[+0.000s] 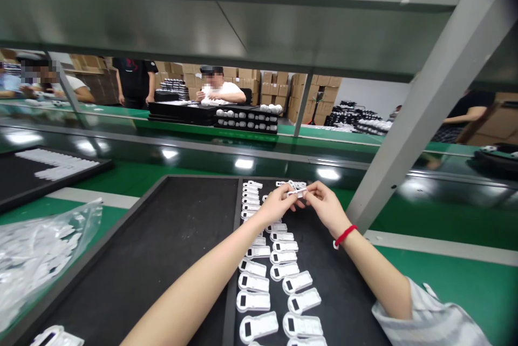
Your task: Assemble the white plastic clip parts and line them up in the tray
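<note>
Near the far edge of a black tray (190, 227), my left hand (279, 204) and my right hand (324, 203) meet around a small white plastic piece (297, 192). Fingers of both hands are closed on this piece, one hand at each end. Below and beside my hands, white plastic casings (254, 300) with small dark windows lie in two columns in the tray's right section. A few more casings lie at its far edge, partly hidden by my fingers. My left forearm crosses over the tray divider.
A clear bag of white parts (36, 251) lies at the left, with another black tray (52, 195) behind it. A grey slanted post (421, 92) stands at the right under an overhead shelf. People sit and stand across the bench, near stacked black trays (182, 112).
</note>
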`<state>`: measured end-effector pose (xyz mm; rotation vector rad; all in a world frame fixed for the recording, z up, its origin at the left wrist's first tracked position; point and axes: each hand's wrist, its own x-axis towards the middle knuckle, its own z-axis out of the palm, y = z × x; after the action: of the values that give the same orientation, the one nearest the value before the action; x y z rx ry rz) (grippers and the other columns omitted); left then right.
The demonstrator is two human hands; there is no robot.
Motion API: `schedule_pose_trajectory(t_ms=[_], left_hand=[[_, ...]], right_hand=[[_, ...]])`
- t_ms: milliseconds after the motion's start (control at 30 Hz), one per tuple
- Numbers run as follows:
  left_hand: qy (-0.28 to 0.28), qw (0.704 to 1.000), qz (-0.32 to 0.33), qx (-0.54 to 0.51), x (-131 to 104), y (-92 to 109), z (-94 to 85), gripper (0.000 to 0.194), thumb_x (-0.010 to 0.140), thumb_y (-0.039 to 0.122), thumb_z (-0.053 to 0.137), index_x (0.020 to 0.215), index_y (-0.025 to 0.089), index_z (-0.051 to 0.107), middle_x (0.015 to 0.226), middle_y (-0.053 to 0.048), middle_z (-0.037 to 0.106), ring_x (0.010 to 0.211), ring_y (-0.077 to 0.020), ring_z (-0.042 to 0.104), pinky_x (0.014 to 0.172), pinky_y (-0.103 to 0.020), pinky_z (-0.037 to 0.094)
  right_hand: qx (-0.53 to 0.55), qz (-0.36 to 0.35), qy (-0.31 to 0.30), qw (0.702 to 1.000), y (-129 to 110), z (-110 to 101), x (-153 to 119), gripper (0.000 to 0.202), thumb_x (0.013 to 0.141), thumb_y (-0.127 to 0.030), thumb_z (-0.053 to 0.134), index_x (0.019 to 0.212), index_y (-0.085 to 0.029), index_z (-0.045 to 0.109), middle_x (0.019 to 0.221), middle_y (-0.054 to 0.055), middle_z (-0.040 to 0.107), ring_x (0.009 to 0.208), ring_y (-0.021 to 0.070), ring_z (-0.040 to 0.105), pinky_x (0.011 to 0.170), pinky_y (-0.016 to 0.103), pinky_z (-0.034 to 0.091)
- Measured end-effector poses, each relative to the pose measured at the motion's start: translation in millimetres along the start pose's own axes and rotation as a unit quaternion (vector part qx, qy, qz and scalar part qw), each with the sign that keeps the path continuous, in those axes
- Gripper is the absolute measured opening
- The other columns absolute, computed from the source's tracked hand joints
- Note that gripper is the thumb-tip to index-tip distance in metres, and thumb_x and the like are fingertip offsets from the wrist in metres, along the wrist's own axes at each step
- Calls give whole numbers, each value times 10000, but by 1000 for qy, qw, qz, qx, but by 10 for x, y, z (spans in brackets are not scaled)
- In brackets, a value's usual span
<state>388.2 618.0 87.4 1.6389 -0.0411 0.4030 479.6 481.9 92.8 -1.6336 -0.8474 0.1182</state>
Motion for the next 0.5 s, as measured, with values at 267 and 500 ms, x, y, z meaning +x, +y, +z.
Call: schedule_pose_trajectory(t_ms=[267, 500], left_hand=[[26, 999, 7, 21, 28, -112, -120, 132, 893, 298, 528, 914, 172, 493, 763, -46, 699, 718, -147, 648, 665, -250, 476], [66, 987, 7, 144, 41, -68, -207, 176, 911, 279, 502, 1022, 171, 587, 997, -65, 692, 945, -184, 641, 858, -306, 486]], right_hand=[[-55, -71, -62, 994, -10, 30, -27, 329, 839, -413, 565, 1111, -229, 586, 1025, 65, 694, 844, 200, 656, 720, 328, 522], [-163, -97, -64, 980, 131, 44, 103, 243, 893, -312, 557, 1101, -215, 639, 1043, 61, 691, 875, 201, 642, 812, 383, 510]])
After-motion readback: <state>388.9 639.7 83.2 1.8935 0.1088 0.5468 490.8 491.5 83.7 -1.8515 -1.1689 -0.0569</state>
